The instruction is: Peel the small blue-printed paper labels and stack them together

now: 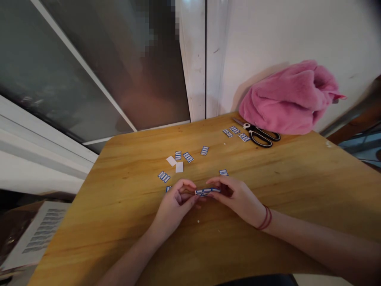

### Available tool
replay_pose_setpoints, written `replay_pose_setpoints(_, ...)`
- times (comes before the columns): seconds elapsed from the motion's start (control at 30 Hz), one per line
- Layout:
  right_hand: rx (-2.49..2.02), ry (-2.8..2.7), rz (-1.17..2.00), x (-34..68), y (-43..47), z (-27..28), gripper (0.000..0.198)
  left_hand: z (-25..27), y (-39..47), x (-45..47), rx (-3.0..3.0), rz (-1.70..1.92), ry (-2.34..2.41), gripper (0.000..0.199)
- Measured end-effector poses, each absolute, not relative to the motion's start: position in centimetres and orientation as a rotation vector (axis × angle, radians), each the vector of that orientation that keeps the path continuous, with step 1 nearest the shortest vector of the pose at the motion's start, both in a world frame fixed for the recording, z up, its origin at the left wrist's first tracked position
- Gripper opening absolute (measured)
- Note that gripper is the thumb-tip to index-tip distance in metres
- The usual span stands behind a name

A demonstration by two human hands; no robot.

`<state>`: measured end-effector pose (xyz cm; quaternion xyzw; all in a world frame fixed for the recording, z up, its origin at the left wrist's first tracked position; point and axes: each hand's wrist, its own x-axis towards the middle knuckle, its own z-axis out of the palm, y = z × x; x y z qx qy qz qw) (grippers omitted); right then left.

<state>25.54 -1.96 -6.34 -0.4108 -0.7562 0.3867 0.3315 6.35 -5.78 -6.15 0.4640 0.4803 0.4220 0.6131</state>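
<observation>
Between my two hands, above the wooden table, is a small white paper piece with blue-outlined boxes point(202, 192). My left hand point(178, 200) pinches its left end with thumb and fingers. The other end sits in the fingers of my right hand point(233, 192), which has a red cord at its wrist. Just beyond my right fingers lies a similar blue-and-white piece point(223, 172). Another one point(168, 188) is partly hidden behind my left hand. Further off are several more printed pieces point(188, 157) and two plain white ones point(179, 167).
Black-handled scissors point(262, 137) lie at the far right of the table point(133, 222), beside a few printed pieces point(234, 130). Behind them a pink plush cloth point(285, 99) rests against the white wall. A printed sheet point(44, 230) is low on the left. Dark glass panels point(89, 71) border the far side.
</observation>
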Motion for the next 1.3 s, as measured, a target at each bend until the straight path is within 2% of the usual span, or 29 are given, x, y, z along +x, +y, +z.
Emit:
replay_pose_setpoints(0.13, -1.050, -2.067, 0.964, 25.6, -1.9, -6.1, 0.005, -6.0, -5.9, 6.2, 1.201, 0.889, 1.155, 0.014)
replay_pose_setpoints(0.3, -1.045, -2.139, 0.866, 25.6, -1.9, -6.3, 0.003, -6.0, -6.1, 6.3, 1.693, 0.867, 1.449, 0.001)
replay_pose_setpoints(0.53, -0.939, -2.265, 0.555, 25.8, -1.9, -7.2, 0.001, -6.9, -6.6, 6.4, 1.933, 0.751, 1.549, 0.002)
replay_pose_setpoints(0.93, -1.049, -2.430, 0.636, 25.7, -1.9, -7.4, 0.008, -7.0, -6.5, 6.5, 1.985, 0.583, 1.545, 0.006)
replay_pose_setpoints(1.07, -1.012, -2.432, 0.628, 25.7, -2.0, -7.5, 0.010, -7.1, -6.6, 6.5, 1.974, 0.594, 1.578, 0.013)
replay_pose_setpoints(1.3, -0.973, -2.444, 0.663, 25.7, -2.0, -7.5, 0.008, -6.6, -6.4, 6.7, 2.102, 0.529, 1.514, 0.009)
